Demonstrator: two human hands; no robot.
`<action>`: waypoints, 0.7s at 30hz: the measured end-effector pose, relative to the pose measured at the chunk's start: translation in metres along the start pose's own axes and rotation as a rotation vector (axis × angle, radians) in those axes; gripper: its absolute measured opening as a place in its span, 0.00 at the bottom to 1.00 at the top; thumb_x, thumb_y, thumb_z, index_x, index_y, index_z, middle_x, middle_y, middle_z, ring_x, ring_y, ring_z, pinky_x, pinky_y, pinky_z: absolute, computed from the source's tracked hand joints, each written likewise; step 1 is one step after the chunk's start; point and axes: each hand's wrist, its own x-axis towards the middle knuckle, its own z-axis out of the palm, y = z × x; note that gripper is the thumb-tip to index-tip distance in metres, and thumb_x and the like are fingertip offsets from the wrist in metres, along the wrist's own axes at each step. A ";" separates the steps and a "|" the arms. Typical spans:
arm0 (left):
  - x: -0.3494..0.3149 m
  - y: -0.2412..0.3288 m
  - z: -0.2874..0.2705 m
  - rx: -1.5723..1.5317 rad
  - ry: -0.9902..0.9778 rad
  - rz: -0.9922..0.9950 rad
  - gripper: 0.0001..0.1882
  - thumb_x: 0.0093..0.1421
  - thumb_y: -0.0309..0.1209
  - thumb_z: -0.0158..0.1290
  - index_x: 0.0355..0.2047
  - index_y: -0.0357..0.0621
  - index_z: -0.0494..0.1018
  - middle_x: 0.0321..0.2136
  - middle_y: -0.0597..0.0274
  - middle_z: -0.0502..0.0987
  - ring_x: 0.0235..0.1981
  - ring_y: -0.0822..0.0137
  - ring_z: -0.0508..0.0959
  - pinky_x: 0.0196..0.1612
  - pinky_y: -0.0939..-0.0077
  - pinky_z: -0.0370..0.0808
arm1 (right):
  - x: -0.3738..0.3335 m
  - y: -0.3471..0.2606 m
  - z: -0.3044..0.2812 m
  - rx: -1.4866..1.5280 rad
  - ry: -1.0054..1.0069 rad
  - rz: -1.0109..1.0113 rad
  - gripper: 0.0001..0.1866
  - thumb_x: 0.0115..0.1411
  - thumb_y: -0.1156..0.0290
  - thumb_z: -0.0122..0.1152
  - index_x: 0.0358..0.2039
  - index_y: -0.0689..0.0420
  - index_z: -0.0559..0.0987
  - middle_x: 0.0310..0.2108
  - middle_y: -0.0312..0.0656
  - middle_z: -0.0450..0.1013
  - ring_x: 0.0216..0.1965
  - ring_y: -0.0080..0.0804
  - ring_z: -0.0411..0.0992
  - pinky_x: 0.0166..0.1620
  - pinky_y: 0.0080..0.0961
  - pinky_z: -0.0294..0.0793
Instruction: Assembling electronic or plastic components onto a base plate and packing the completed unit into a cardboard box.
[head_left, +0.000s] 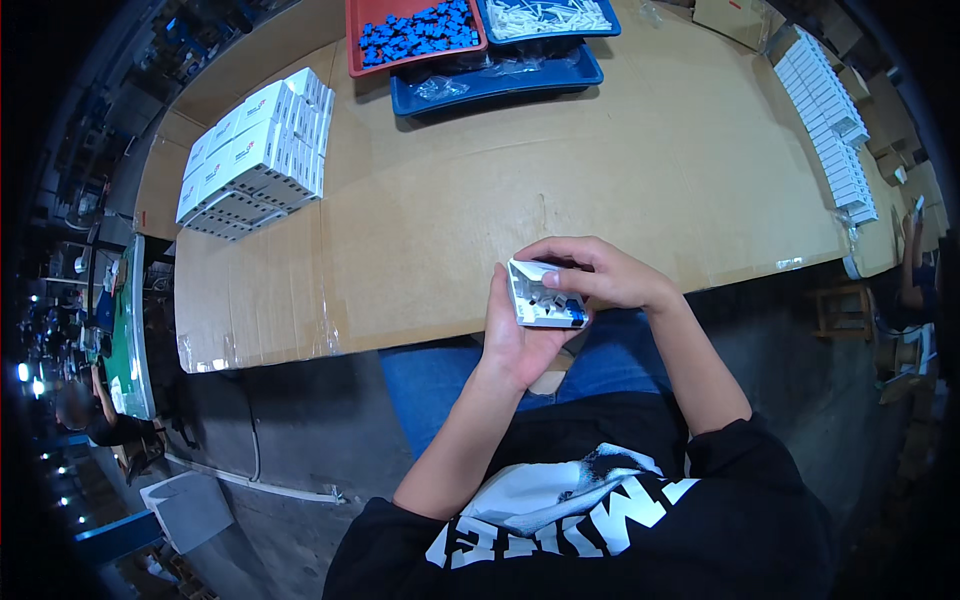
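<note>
Near the table's front edge, over my lap, I hold a small white box [548,322] with its top side open. My left hand [515,345] cradles it from below and along its left side. My right hand [622,278] reaches over from the right, its thumb at the opening and its index finger bent round the far edge of the box. Inside lie a blue piece [574,311] and some small white and dark parts, too small to make out and partly covered by the right hand.
White boxes [240,150] are stacked at the table's left. Farther back stand a red tray [352,40] of blue pieces, a blue tray [603,30] of white sticks and another blue tray [500,95] with clear plastic bags. More white boxes [825,130] line the right edge.
</note>
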 end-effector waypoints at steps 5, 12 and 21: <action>0.004 0.003 0.002 -0.004 0.030 0.003 0.32 0.76 0.59 0.31 0.64 0.51 0.67 0.60 0.53 0.73 0.59 0.51 0.75 0.61 0.44 0.73 | 0.007 -0.003 0.007 -0.105 0.037 0.011 0.22 0.70 0.62 0.61 0.61 0.57 0.79 0.50 0.42 0.80 0.50 0.30 0.76 0.56 0.30 0.75; 0.005 0.009 0.006 -0.001 0.068 -0.033 0.32 0.77 0.57 0.31 0.65 0.47 0.65 0.60 0.51 0.72 0.60 0.49 0.74 0.62 0.43 0.72 | 0.010 0.004 0.008 -0.145 0.123 0.115 0.20 0.71 0.55 0.60 0.55 0.53 0.85 0.41 0.44 0.85 0.39 0.27 0.79 0.47 0.28 0.79; 0.007 0.015 0.007 -0.032 0.120 -0.080 0.31 0.77 0.56 0.32 0.64 0.47 0.66 0.59 0.48 0.73 0.59 0.48 0.75 0.61 0.42 0.72 | 0.012 0.007 0.009 -0.148 0.147 0.073 0.22 0.71 0.49 0.60 0.51 0.54 0.87 0.34 0.44 0.85 0.30 0.24 0.77 0.36 0.25 0.79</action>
